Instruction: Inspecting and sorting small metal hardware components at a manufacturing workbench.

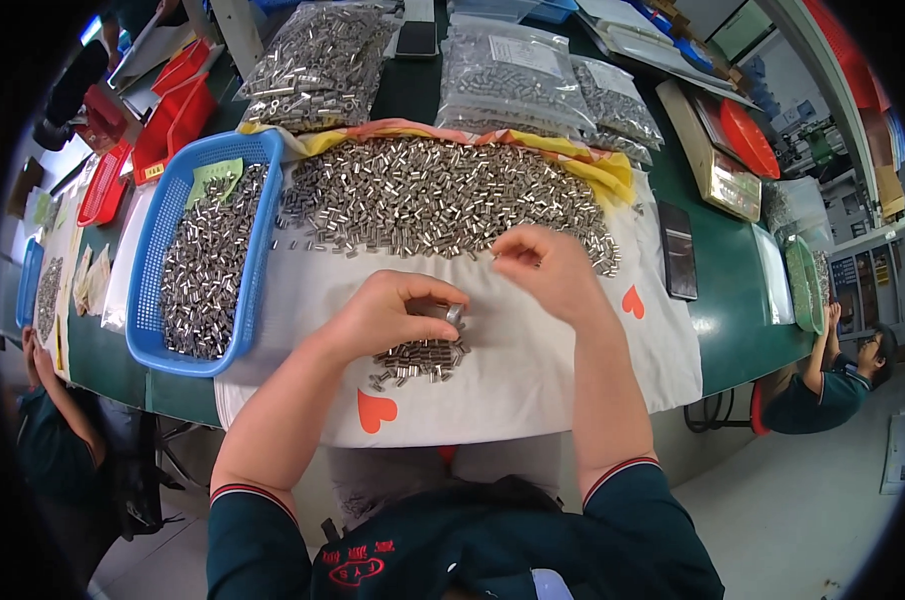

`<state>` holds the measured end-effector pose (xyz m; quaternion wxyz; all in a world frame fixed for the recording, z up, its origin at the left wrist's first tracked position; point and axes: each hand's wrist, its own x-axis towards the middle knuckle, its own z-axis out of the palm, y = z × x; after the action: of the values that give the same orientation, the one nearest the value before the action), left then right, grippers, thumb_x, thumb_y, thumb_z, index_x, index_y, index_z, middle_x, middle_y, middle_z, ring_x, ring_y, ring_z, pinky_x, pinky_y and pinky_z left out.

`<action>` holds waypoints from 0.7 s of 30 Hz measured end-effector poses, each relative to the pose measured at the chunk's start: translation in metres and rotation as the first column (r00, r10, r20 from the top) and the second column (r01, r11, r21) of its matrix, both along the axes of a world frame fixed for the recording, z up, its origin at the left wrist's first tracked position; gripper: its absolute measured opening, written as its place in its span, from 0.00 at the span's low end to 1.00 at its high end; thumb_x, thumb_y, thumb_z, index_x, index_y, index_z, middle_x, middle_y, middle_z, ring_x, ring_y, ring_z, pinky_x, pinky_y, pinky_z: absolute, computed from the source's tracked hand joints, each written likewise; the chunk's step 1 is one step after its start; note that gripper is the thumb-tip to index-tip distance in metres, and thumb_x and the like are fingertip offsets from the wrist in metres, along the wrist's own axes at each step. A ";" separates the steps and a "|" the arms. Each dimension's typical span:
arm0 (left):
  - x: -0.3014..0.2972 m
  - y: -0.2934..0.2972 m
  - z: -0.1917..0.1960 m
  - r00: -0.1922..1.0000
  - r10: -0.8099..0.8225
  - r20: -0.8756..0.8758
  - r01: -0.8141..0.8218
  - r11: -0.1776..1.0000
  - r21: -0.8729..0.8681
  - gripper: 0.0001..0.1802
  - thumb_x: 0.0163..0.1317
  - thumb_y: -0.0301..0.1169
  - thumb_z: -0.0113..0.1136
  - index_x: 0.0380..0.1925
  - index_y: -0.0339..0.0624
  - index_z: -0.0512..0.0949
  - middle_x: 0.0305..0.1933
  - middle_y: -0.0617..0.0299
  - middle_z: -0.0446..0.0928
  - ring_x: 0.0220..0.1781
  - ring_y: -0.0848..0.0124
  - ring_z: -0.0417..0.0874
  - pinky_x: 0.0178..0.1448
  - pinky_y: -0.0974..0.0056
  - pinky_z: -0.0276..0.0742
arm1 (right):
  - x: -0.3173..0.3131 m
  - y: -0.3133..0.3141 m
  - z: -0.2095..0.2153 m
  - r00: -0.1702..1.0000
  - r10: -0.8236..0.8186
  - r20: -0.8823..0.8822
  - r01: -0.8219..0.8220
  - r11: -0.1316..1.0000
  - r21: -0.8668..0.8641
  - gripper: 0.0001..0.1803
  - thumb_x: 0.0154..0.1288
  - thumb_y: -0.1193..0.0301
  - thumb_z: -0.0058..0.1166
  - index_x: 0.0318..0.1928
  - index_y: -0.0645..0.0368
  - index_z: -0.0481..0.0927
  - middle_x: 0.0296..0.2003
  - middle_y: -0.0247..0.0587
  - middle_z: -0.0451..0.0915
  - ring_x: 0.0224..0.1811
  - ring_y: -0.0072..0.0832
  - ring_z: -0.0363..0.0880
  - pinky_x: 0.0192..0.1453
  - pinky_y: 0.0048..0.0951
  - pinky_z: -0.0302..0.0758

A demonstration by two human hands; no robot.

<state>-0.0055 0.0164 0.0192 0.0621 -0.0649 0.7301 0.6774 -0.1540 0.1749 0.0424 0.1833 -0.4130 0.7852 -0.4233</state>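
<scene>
My left hand (398, 312) is curled with thumb and fingers around a shiny round metal piece (456, 315); its exact kind is not clear. Just below that hand lies a small pile of short metal tubes (418, 362) on the white cloth (513, 385). At the front edge of a wide heap of the same small tubes (423, 195), my right hand (548, 268) has its fingers pinched together. Whatever sits between those fingertips is too small and hidden to name.
A blue basket (145, 290) of metal tubes stands left of the cloth. Bulging clear bags (513, 75) of parts line the back. A dark phone-like device (679, 250) lies on the green table (738, 320) at right. Red bins (173, 120) sit far left; people work on both sides.
</scene>
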 end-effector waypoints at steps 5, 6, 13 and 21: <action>0.000 0.003 -0.006 0.991 -0.098 -0.090 0.087 0.989 -0.116 0.18 0.45 0.25 0.67 0.38 0.37 0.77 0.37 0.65 0.78 0.37 0.81 0.75 0.42 0.73 0.72 | -0.008 0.001 -0.012 0.940 -0.003 -0.341 0.067 0.982 0.175 0.05 0.49 0.73 0.52 0.29 0.58 0.78 0.26 0.42 0.76 0.33 0.36 0.74 0.38 0.34 0.70; 0.000 0.003 -0.006 0.980 -0.145 -0.138 0.117 0.974 -0.194 0.18 0.44 0.26 0.68 0.38 0.37 0.77 0.37 0.65 0.78 0.38 0.80 0.75 0.42 0.72 0.72 | -0.006 0.000 -0.014 0.903 0.035 -0.428 0.066 0.974 0.218 0.05 0.49 0.74 0.52 0.28 0.58 0.78 0.26 0.42 0.75 0.34 0.37 0.73 0.40 0.36 0.70; 0.002 0.000 -0.012 0.984 -0.137 -0.117 0.123 0.986 -0.115 0.17 0.45 0.28 0.67 0.38 0.40 0.78 0.33 0.65 0.78 0.34 0.79 0.76 0.41 0.72 0.72 | 0.002 -0.006 -0.026 0.846 0.098 -0.524 0.029 0.973 0.228 0.04 0.48 0.73 0.53 0.27 0.57 0.79 0.25 0.42 0.74 0.33 0.37 0.73 0.40 0.36 0.69; -0.005 -0.008 -0.020 0.968 0.248 -0.027 -0.224 0.913 0.340 0.18 0.51 0.21 0.61 0.44 0.33 0.73 0.34 0.63 0.78 0.35 0.79 0.77 0.40 0.75 0.74 | 0.026 -0.015 0.000 0.988 0.055 0.144 -0.055 0.998 -0.009 0.03 0.51 0.76 0.55 0.29 0.61 0.78 0.30 0.34 0.77 0.30 0.20 0.73 0.35 0.21 0.69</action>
<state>-0.0100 0.0084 -0.0007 -0.0355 -0.1175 0.5933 0.7956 -0.1285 0.1594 0.0425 0.2504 -0.4032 0.7572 -0.4487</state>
